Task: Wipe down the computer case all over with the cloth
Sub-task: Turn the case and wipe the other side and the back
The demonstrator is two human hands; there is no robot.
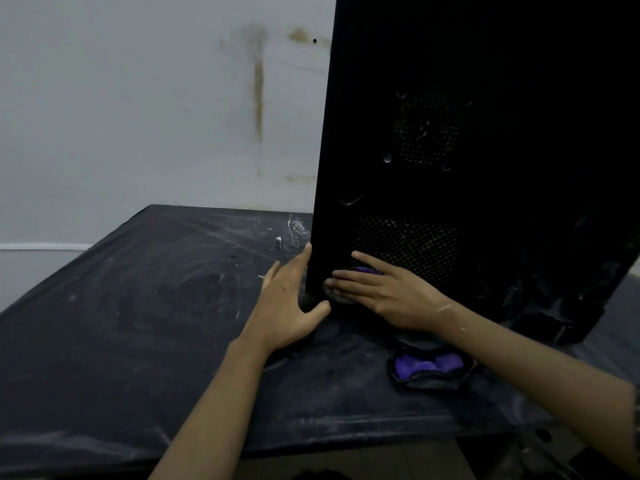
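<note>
A tall black computer case (485, 150) stands upright on the right of a dusty black table (138, 323), its perforated panel facing me. My right hand (388, 292) lies flat with straight fingers low on that panel, pressing a purple and grey cloth (363, 270) against it; only small bits of the cloth show between and under the fingers. More of the purple cloth (429, 367) hangs down and bunches on the table under my right wrist. My left hand (291, 299) rests with straight fingers against the case's lower left edge.
A stained white wall (156, 98) stands close behind the table. The table top is streaked with white dust and scratches. A small black part (568, 327) lies at the case's right foot. The table's front edge runs near the bottom of the view.
</note>
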